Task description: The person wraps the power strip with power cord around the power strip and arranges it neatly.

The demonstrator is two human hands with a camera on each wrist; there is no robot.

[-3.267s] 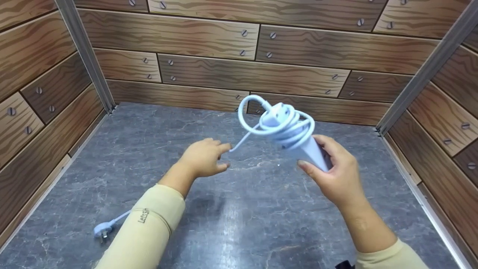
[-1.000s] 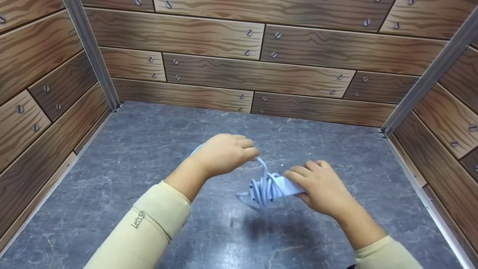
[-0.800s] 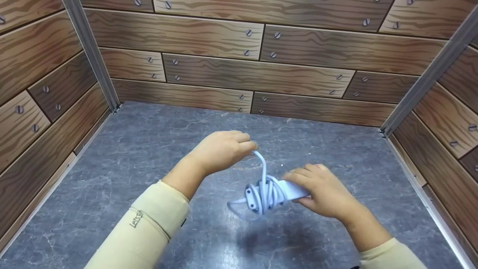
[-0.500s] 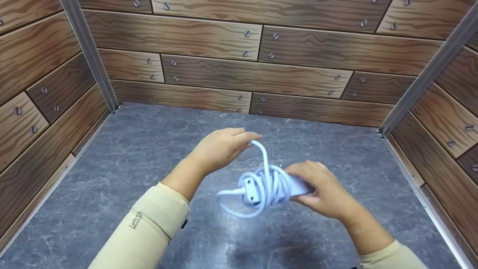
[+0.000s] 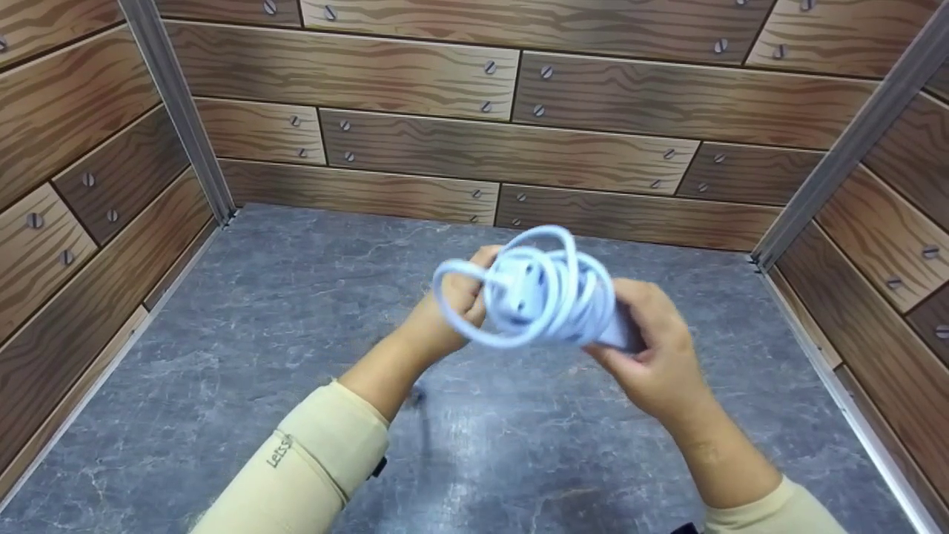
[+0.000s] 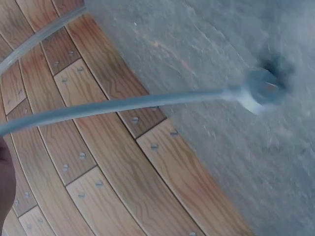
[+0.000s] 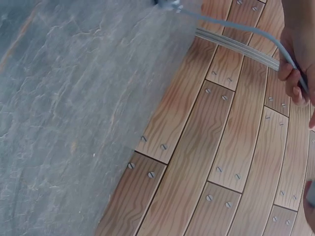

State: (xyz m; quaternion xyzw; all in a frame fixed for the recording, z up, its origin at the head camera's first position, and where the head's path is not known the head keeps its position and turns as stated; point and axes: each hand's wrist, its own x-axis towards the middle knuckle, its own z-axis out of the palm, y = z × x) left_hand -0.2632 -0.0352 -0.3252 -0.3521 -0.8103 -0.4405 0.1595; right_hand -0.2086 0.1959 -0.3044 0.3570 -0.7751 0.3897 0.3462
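A white power strip (image 5: 619, 335) is held up in front of me, tilted, its far end wrapped in loops of its own white cord (image 5: 586, 297). My right hand (image 5: 660, 348) grips the bare end, thumb below and fingers above. Partly behind the coils is my left hand (image 5: 452, 315), its curled fingers around the cord's free length, as the right wrist view shows with the left hand (image 7: 298, 64). From there the cord (image 6: 123, 104) runs out to a blurred plug (image 6: 261, 93) hanging over the grey surface. A large loose loop sticks out at the strip's left end.
The grey marbled surface (image 5: 296, 297) is enclosed by wood-patterned walls (image 5: 415, 126) at the back and both sides. Metal corner posts (image 5: 182, 111) stand at the back left and back right.
My left hand, earlier open beside the cord, has taken hold of it. The power strip was lowered and turned, then raised again, and its coils now overlap the left hand.
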